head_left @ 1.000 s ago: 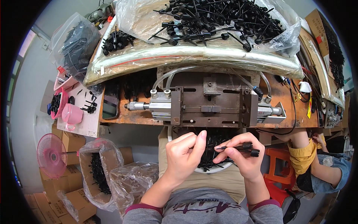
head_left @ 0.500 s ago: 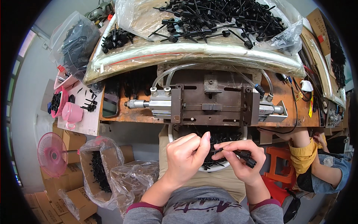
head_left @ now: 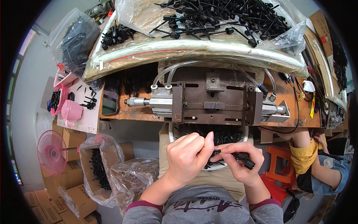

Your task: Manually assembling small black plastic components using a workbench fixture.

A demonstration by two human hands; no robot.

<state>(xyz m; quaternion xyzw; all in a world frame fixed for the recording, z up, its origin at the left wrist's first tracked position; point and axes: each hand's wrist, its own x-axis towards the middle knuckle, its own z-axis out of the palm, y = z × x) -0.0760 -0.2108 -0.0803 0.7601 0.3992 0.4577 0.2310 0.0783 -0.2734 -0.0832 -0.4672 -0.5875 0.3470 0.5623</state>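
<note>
My left hand (head_left: 188, 156) is closed in front of the bench, thumb upright, back of the hand towards me. Whatever its curled fingers hold is hidden. My right hand (head_left: 244, 171) grips a black plastic part (head_left: 247, 161) with ribbed, knob-like ends; its thin end points at the left fingers, and I cannot make out whether they touch it. Beneath both hands, on my lap, sits a white-rimmed basket (head_left: 246, 131) of black parts. Just beyond is a brown metal fixture (head_left: 194, 98) with a small grey block (head_left: 214, 106) at its middle and a silver cylinder on either side.
A plastic-lined tray (head_left: 149, 56) above the fixture holds a heap of black stemmed parts (head_left: 209, 22). At left are a pink mug (head_left: 71, 111), a pink fan (head_left: 51, 152) and a bag-lined carton (head_left: 85, 164). A person in yellow and denim (head_left: 328, 175) sits at right by an orange stool (head_left: 274, 160).
My right hand has shifted slightly left and down with the black part, bringing it closer to the left fingers. My left hand stays closed. The view has moved slightly.
</note>
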